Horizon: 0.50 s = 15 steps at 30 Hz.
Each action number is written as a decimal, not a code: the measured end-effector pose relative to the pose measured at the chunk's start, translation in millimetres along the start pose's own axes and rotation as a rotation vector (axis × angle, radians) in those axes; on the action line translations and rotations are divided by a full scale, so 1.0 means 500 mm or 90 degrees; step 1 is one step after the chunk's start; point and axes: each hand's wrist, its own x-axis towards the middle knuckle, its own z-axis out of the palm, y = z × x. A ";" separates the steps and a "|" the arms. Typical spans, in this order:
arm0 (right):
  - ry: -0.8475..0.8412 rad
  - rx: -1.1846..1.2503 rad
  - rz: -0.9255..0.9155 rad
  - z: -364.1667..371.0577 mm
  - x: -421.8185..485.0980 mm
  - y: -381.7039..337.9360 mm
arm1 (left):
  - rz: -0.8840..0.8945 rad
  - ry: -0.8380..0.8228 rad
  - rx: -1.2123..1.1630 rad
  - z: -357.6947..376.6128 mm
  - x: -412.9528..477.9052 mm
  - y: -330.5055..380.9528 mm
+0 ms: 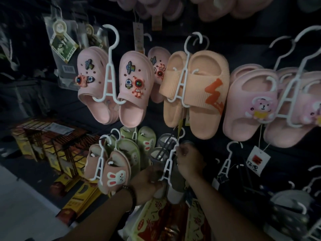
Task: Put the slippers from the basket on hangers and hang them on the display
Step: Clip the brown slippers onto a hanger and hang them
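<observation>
The dark display wall (152,119) in front of me carries pairs hung on white hangers (109,56). Along the upper row are pink clogs (135,87) with space charms, orange slides (206,94) and pink bear slides (250,108). Green rabbit slippers (147,138) and brown rabbit slippers (116,171) hang beneath.

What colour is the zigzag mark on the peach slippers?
The zigzag mark is orange-red, seen in the head view.

Held slippers (174,190) on white hanger (167,168): mostly hidden behind left hand (149,181) and right hand (189,160). Rightmost pink slipper (307,108): cut by edge.
</observation>
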 end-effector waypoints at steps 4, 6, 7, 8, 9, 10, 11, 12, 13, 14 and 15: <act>0.065 0.022 -0.002 -0.016 -0.070 -0.008 | -0.020 0.012 0.050 -0.017 -0.046 0.003; 0.081 0.052 -0.027 -0.022 -0.131 -0.010 | -0.045 0.023 0.047 -0.024 -0.073 0.003; 0.076 0.064 -0.033 -0.024 -0.164 -0.013 | -0.058 0.026 0.035 -0.027 -0.088 0.001; 0.059 0.081 -0.028 -0.026 -0.197 -0.018 | -0.067 0.027 0.015 -0.028 -0.103 -0.001; 0.034 0.092 -0.012 -0.027 -0.227 -0.026 | -0.076 0.030 0.005 -0.031 -0.117 -0.007; 0.005 0.101 0.004 -0.026 -0.253 -0.031 | -0.079 0.027 0.000 -0.034 -0.135 -0.008; -0.027 0.111 0.016 -0.022 -0.275 -0.035 | -0.085 0.017 -0.011 -0.039 -0.151 -0.012; -0.057 0.126 0.020 -0.017 -0.292 -0.038 | -0.093 0.009 -0.029 -0.045 -0.165 -0.020; -0.090 0.143 0.019 -0.009 -0.308 -0.041 | -0.100 0.006 -0.035 -0.051 -0.181 -0.025; -0.129 0.160 0.015 -0.003 -0.324 -0.049 | -0.100 0.008 -0.035 -0.057 -0.201 -0.028; -0.167 0.175 0.015 0.004 -0.340 -0.060 | -0.093 0.017 -0.038 -0.063 -0.221 -0.034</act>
